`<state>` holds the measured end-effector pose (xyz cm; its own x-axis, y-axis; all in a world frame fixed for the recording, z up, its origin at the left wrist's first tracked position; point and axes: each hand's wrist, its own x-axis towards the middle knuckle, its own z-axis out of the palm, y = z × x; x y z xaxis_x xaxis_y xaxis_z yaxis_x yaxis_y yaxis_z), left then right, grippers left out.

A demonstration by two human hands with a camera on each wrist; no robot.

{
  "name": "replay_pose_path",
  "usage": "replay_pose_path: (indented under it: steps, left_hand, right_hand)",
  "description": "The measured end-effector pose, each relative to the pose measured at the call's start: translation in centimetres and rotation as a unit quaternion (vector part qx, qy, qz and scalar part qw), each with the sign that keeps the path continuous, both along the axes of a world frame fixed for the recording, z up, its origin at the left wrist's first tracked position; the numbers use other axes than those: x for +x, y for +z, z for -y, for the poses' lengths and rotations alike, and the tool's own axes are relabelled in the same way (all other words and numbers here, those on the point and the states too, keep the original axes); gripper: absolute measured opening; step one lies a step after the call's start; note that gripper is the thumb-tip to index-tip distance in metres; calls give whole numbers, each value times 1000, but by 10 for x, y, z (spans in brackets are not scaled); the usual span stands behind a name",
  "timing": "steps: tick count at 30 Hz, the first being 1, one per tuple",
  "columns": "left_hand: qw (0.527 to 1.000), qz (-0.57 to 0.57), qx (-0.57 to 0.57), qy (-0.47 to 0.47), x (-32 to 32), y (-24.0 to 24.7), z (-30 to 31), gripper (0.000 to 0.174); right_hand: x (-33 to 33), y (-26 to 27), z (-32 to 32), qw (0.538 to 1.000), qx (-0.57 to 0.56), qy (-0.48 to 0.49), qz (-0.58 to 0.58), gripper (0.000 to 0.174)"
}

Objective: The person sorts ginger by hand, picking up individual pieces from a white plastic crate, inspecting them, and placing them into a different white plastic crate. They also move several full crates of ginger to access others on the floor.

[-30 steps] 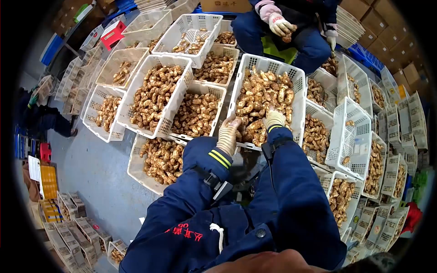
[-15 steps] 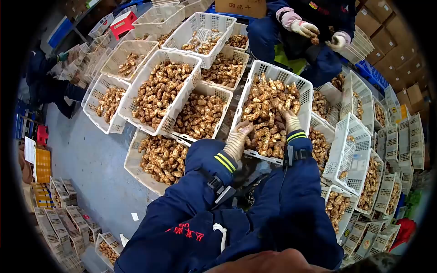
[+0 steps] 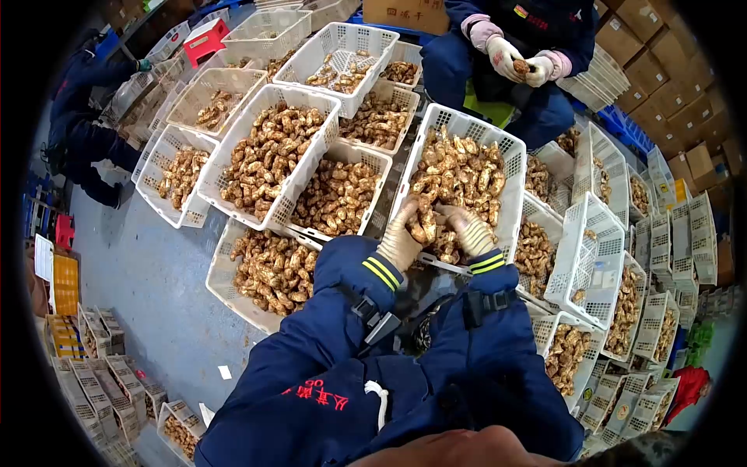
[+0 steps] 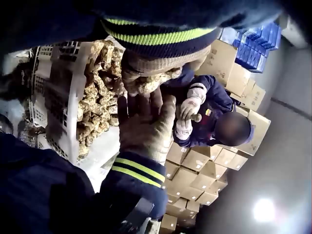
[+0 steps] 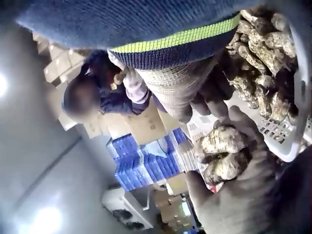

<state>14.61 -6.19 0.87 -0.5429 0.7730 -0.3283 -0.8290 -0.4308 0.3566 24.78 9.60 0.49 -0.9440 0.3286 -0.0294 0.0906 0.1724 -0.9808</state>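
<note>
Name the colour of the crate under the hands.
White; the crate shows best in the head view.

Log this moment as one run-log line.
left hand: grips ginger root | right hand: grips ginger root too | place: above white crate full of roots

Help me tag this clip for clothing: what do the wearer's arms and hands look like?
The left hand and right hand wear beige knit gloves. The sleeves are navy, with cuffs striped yellow-green. A black strap circles each forearm. Red characters and a white cord show on the jacket.
</note>
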Motion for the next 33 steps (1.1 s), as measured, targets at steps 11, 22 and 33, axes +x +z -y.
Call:
replay_pose_path:
  steps: [11,22,33]
  left_hand:
    - [998,-14,-55,25,-2,-13,-8,41]
    - [997,-35,-61,20,-7,-47,-15,39]
    - [828,-543,-140,-17,9,-36,-10,56]
  right_hand:
    - [-46,-86,-91,917,217,-248,225,60]
    - [-75,-95,-74,960,-153,-216,88,67]
    - [13,22,2,895,-388,-192,-105,50]
